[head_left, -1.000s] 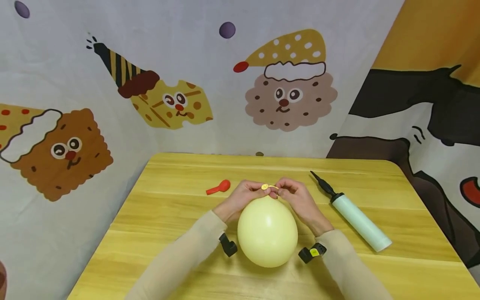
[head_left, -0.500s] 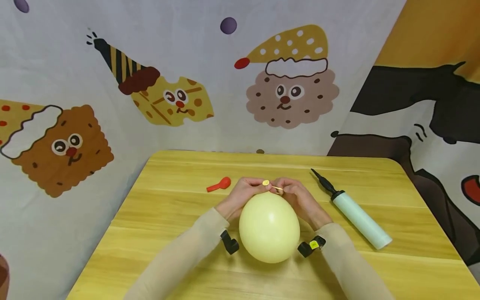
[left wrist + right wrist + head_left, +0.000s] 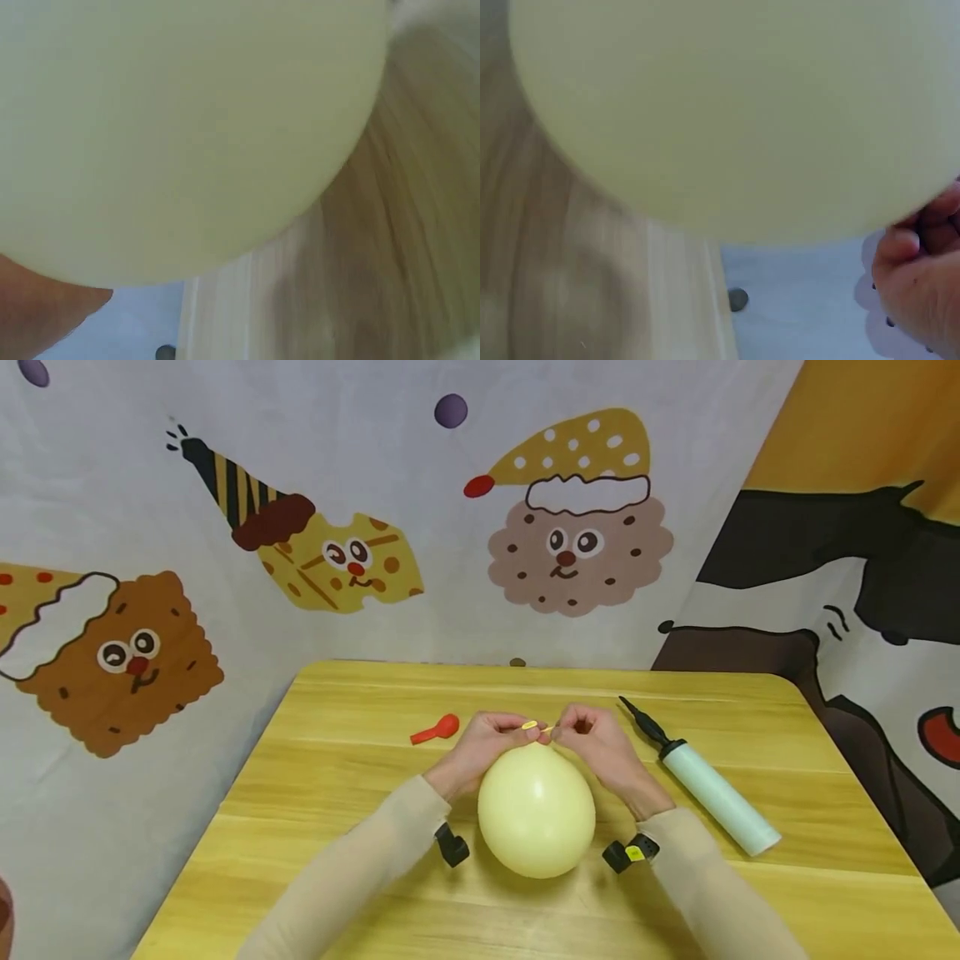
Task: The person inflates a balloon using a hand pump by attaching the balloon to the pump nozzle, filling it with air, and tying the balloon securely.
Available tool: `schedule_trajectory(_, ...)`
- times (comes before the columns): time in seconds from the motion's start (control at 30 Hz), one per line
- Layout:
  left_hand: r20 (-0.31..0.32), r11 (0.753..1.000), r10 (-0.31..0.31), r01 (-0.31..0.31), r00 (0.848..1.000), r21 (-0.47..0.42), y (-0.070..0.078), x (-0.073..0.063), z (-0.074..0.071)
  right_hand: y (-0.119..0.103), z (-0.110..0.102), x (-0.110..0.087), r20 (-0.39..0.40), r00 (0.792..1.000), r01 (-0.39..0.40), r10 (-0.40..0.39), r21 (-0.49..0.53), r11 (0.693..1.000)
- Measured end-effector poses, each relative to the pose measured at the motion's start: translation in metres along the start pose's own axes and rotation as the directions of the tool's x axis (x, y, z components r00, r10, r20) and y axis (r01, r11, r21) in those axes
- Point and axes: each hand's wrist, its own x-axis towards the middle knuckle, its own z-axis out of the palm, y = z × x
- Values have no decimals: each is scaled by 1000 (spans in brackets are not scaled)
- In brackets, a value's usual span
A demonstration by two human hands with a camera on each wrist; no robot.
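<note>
A pale yellow inflated balloon [image 3: 536,818] hangs between the forearms, its narrow end up at the fingertips. My left hand [image 3: 486,743] pinches the balloon's neck, and a small bright yellow oval rim [image 3: 529,725] shows over its thumb. Thumb and forefinger of my right hand [image 3: 600,749] pinch a thin stretched yellow strand of the neck [image 3: 547,729], just right of the left fingertips. In the left wrist view the balloon [image 3: 187,135] covers most of the hand. Curled right fingers [image 3: 922,277] show past the balloon's edge in the right wrist view.
A flat red balloon [image 3: 435,729] lies on the wooden table [image 3: 337,868], left of the hands. To their right lies a pale green hand pump [image 3: 720,797] with a black nozzle. A cartoon-printed cloth [image 3: 450,635] hangs behind the table.
My right hand has lifted slightly and turned, its fingers now pinching the strand close to the left fingertips. The balloon has shifted up a little in view; the left hand keeps its pinch.
</note>
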Motion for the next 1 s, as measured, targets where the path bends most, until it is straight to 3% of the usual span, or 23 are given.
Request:
schedule_trajectory(0.13, -25, 995, 92, -91, 995, 44, -3, 0, 1, -4, -1, 4, -56, 998, 13, -23, -173, 985)
schedule_trajectory(0.2, -33, 989, 128, -126, 991, 74, -4, 0, 1, -4, -3, 5, -96, 991, 64, -96, -292, 954)
schedule_trajectory(0.27, -31, 987, 137, -134, 990, 85, -4, 0, 1, -1, -4, 5, -136, 966, 148, -222, -414, 898)
schedule_trajectory(0.33, -34, 991, 117, -114, 993, 68, -4, 0, 2, 2, -3, 4, -145, 909, 269, -390, -511, 816)
schedule_trajectory(0.47, -38, 1000, 19, -19, 999, -14, -3, 0, 3, 8, -1, 3, -81, 761, 472, -644, -612, 634)
schedule_trajectory(0.63, -27, 988, -115, 111, 993, -106, -4, 0, 4, 10, 1, 3, 23, 594, 593, -804, -688, 418)
schedule_trajectory(0.67, -22, 984, -134, 131, 991, -118, -5, -1, 4, 10, 2, 3, 39, 565, 604, -824, -700, 381)
schedule_trajectory(0.73, -16, 979, -154, 151, 988, -136, -6, -2, 4, 10, 3, 2, 57, 527, 614, -848, -716, 333)
schedule_trajectory(0.8, -14, 975, -164, 160, 986, -152, -8, -3, 4, 10, 5, 2, 64, 511, 616, -857, -723, 313)
schedule_trajectory(0.87, -14, 976, -163, 159, 986, -150, -8, -4, 4, 11, 6, 1, 64, 518, 613, -853, -724, 317)
schedule_trajectory(1.0, -6, 974, -176, 173, 984, -144, -8, -5, 1, 10, 9, -1, 54, 586, 603, -809, -696, 390)
